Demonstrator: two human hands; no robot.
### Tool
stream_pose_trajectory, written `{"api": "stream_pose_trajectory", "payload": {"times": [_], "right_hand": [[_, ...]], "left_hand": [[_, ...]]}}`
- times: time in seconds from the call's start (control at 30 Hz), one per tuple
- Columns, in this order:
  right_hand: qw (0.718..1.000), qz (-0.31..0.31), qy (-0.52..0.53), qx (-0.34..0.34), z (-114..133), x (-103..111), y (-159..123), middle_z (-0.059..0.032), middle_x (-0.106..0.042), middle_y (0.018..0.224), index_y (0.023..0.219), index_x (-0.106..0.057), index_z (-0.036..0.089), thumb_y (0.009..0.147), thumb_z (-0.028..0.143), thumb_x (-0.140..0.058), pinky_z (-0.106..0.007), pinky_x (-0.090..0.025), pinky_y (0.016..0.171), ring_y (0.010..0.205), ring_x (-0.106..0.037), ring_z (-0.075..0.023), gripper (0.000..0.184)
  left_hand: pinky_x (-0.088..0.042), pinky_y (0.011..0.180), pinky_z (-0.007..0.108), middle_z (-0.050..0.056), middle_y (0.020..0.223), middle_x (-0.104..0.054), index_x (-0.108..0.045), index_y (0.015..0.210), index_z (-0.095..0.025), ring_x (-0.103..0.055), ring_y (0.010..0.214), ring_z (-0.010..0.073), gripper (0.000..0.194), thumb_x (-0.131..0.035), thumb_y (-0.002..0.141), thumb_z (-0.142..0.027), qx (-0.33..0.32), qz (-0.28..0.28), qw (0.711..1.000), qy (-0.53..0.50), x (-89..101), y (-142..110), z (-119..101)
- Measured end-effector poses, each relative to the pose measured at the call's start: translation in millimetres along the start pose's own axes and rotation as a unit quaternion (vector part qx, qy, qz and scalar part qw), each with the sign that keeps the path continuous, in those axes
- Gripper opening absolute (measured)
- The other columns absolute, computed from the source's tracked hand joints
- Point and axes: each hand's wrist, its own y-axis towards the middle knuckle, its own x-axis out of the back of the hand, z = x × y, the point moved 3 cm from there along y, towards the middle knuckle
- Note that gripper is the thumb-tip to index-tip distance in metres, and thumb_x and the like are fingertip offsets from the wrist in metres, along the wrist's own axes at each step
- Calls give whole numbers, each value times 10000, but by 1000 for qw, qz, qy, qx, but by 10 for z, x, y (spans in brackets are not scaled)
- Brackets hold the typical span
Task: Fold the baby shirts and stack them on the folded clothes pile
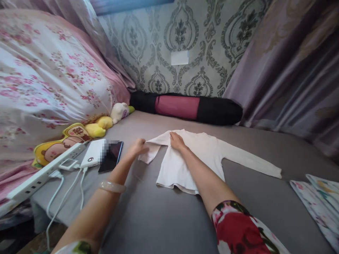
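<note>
A small white long-sleeved shirt [203, 151] lies spread on the grey sheet, its neckline toward the wall. My left hand [138, 146] pinches the left sleeve partway along, and the cuff end hangs folded down toward me. Fingers outstretched, my right hand [177, 141] lies flat on the shirt near its left shoulder. The right sleeve [251, 160] stretches out to the right, untouched. Part of the shirt's front is covered by my right forearm.
To the left are a white power strip [47, 173], a white power bank [94, 152] with cables, and a dark phone [111, 157]. Plush toys [99, 127] line the floral bedding. A black and maroon bolster-shaped bag [185, 107] lies by the wall; folded patterned cloth [317, 204] sits at right.
</note>
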Motion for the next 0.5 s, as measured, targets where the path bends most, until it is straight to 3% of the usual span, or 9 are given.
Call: {"api": "stream_pose_trajectory", "payload": {"times": [0.13, 0.2, 0.27, 0.4, 0.5], "right_hand": [[1000, -18, 14, -15, -8, -30, -58, -86, -415, 1502, 1424, -432, 152, 994, 247, -285, -317, -218, 1147, 1388, -343, -169, 464], [1000, -14, 11, -25, 14, -32, -89, -89, -374, 1528, 1453, -394, 148, 1002, 306, -264, -334, -184, 1161, 1415, -298, -177, 496], [1000, -7, -2, -27, 47, -33, -117, -97, -334, 1548, 1473, -364, 141, 1001, 342, -261, -352, -152, 1170, 1435, -257, -190, 524], [999, 3, -35, -23, 96, -32, -159, -101, -302, 1563, 1481, -361, 157, 998, 359, -258, -375, -127, 1172, 1443, -233, -215, 534], [998, 7, -55, -22, 107, -27, -172, -98, -289, 1568, 1483, -362, 176, 999, 364, -248, -382, -122, 1170, 1446, -221, -224, 532]], "left_hand": [[-430, 696, 281, 115, 1053, -627, -606, 1051, -185, -634, 898, 230, 257, -399, 900, -159, -21, -217, 968, 123, 236, -20, -147], [-447, 722, 298, 141, 1129, -590, -581, 1109, -176, -635, 924, 236, 323, -323, 923, -119, -28, -258, 953, 157, 232, -33, -162], [-456, 737, 302, 152, 1154, -574, -576, 1114, -158, -630, 948, 239, 341, -308, 916, -88, -45, -233, 955, 178, 144, -22, -113], [-456, 782, 312, 159, 1080, -623, -615, 1042, -128, -615, 994, 260, 311, -348, 890, -77, -34, -133, 972, 190, -57, 31, 110], [-449, 831, 342, 167, 1065, -647, -634, 1050, -119, -590, 1043, 288, 315, -369, 880, -101, -8, -129, 975, 178, -66, 95, 232]]}}
